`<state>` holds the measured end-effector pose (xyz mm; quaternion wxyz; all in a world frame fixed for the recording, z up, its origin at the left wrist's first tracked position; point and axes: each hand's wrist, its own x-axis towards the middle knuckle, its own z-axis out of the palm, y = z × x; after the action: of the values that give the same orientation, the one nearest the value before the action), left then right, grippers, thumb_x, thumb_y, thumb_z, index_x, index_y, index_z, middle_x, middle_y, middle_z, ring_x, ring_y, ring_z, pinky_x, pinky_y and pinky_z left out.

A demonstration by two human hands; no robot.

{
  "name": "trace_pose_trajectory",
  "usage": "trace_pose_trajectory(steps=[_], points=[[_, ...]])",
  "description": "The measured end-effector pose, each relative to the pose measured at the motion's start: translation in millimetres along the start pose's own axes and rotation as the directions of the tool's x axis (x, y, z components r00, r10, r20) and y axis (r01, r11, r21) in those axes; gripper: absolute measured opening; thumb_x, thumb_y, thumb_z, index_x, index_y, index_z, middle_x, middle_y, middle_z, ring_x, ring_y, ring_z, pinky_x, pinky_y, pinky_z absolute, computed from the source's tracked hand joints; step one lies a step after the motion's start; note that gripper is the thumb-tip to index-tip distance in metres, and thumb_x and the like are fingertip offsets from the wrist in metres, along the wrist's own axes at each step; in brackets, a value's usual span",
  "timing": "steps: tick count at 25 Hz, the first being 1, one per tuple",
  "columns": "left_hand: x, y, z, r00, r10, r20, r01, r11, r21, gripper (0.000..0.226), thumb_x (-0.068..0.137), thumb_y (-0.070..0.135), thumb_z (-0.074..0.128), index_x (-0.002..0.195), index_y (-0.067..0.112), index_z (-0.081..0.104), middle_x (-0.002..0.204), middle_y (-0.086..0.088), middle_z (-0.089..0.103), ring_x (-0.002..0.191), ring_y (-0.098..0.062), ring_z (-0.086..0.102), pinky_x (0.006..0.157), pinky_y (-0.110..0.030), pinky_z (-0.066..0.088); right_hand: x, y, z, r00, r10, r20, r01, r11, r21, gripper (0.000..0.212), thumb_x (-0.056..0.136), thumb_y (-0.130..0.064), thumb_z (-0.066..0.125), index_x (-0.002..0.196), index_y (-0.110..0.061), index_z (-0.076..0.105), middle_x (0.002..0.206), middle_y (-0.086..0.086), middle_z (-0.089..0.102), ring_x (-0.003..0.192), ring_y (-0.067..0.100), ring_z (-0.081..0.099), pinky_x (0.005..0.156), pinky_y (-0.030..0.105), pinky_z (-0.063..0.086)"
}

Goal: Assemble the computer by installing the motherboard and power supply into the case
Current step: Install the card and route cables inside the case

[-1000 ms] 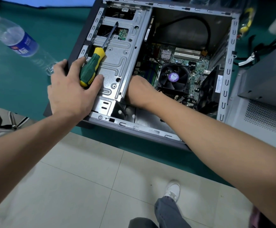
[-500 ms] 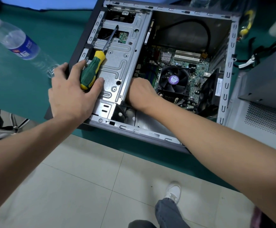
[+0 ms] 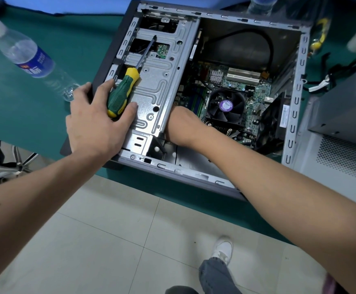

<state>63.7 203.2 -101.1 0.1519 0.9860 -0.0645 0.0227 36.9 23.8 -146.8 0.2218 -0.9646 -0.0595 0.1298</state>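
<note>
Grey steel computer case (image 3: 298, 85) lies open; left hand (image 3: 94, 124) holds green-yellow screwdriver (image 3: 122, 92) at nine o'clock, right hand (image 3: 181, 126) reaches inside, grip hidden.

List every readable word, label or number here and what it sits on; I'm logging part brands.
Nothing can be read with confidence.
Round purple sticker on the black CPU cooler fan: print too small.
Blue label on the clear plastic water bottle: white characters, blurred.
White sticker on the grey metal computer case: too small.
Green motherboard: markings too fine.
Green-and-yellow screwdriver: no text visible.
</note>
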Motion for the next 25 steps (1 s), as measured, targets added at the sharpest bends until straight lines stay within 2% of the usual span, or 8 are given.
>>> trace_pose_trajectory(steps=[3,7,12,15,18,20,22,25], points=[[0.0,-1.0,0.1,1.0,-0.005,-0.009,0.005,1.0,-0.008,0.068,0.084,0.075,0.044,0.143,0.042,0.038,0.151,-0.006,0.033,0.135,-0.032,0.038,0.109,-0.052,0.033,0.7,1.6,-2.7,0.992,0.025,-0.127,-0.032,0.998,-0.054,0.024,0.086,0.0,0.047,0.105,-0.004,0.062,0.1,0.012,0.065,0.092,0.031,0.061,0.069,0.032,0.037],[-1.0,-0.5,0.4,1.0,-0.005,-0.004,0.005,1.0,-0.014,0.069,0.083,0.075,0.045,0.143,0.042,0.038,0.151,-0.006,0.033,0.136,-0.031,0.037,0.11,-0.052,0.032,-0.5,-0.6,1.3,1.0,-0.002,0.003,0.002,0.998,-0.059,0.03,0.088,-0.002,0.048,0.115,-0.004,0.061,0.109,0.013,0.064,0.097,0.032,0.062,0.08,0.036,0.052],[-0.3,-0.8,0.7,1.0,-0.003,-0.005,0.003,1.0,-0.009,0.068,0.084,0.076,0.044,0.143,0.042,0.038,0.15,-0.006,0.033,0.136,-0.031,0.038,0.11,-0.051,0.033,0.1,2.0,-1.1,0.992,0.013,-0.129,-0.028,0.993,-0.112,0.028,0.088,-0.001,0.047,0.111,-0.005,0.062,0.106,0.012,0.065,0.097,0.031,0.062,0.07,0.03,0.04],[-1.0,-0.1,0.9,1.0,0.0,-0.005,0.0,1.0,-0.009,0.069,0.084,0.076,0.044,0.143,0.043,0.038,0.15,-0.006,0.033,0.135,-0.031,0.039,0.109,-0.051,0.033,-1.3,0.2,1.4,0.999,-0.035,-0.001,0.035,0.997,-0.069,0.031,0.089,-0.002,0.046,0.116,-0.002,0.062,0.113,0.013,0.064,0.101,0.03,0.062,0.083,0.035,0.051],[0.6,-0.9,0.6,1.0,-0.001,-0.01,0.001,1.0,-0.01,0.068,0.083,0.076,0.043,0.143,0.043,0.038,0.15,-0.005,0.033,0.135,-0.03,0.039,0.109,-0.051,0.033,0.3,0.4,-2.5,0.999,0.003,-0.04,-0.001,0.999,0.05,0.025,0.086,0.004,0.047,0.105,0.0,0.062,0.1,0.012,0.064,0.093,0.029,0.062,0.073,0.031,0.047],[0.7,-2.1,0.6,1.0,-0.002,-0.006,0.002,1.0,-0.008,0.068,0.083,0.076,0.043,0.142,0.043,0.038,0.15,-0.005,0.033,0.135,-0.031,0.038,0.109,-0.052,0.033,0.0,0.2,-1.4,0.993,0.045,-0.106,-0.046,0.999,-0.008,0.028,0.086,0.003,0.046,0.109,-0.002,0.062,0.102,0.014,0.066,0.095,0.032,0.062,0.07,0.032,0.043],[-0.7,-2.2,1.3,1.0,0.002,-0.003,-0.002,1.0,-0.006,0.068,0.084,0.076,0.044,0.142,0.043,0.038,0.15,-0.006,0.033,0.135,-0.032,0.038,0.109,-0.052,0.033,-2.0,0.2,1.9,0.998,0.024,-0.066,-0.028,0.998,-0.064,0.03,0.087,0.0,0.047,0.114,-0.002,0.061,0.107,0.015,0.065,0.097,0.032,0.062,0.075,0.034,0.048],[-1.2,-1.1,1.3,1.0,0.006,-0.002,-0.006,1.0,-0.006,0.068,0.084,0.076,0.043,0.143,0.043,0.037,0.15,-0.006,0.033,0.135,-0.032,0.038,0.11,-0.052,0.033,-3.0,1.2,0.7,1.0,-0.01,-0.003,0.01,0.999,0.048,0.025,0.086,0.002,0.048,0.106,0.0,0.062,0.104,0.012,0.063,0.089,0.027,0.061,0.074,0.032,0.05]])
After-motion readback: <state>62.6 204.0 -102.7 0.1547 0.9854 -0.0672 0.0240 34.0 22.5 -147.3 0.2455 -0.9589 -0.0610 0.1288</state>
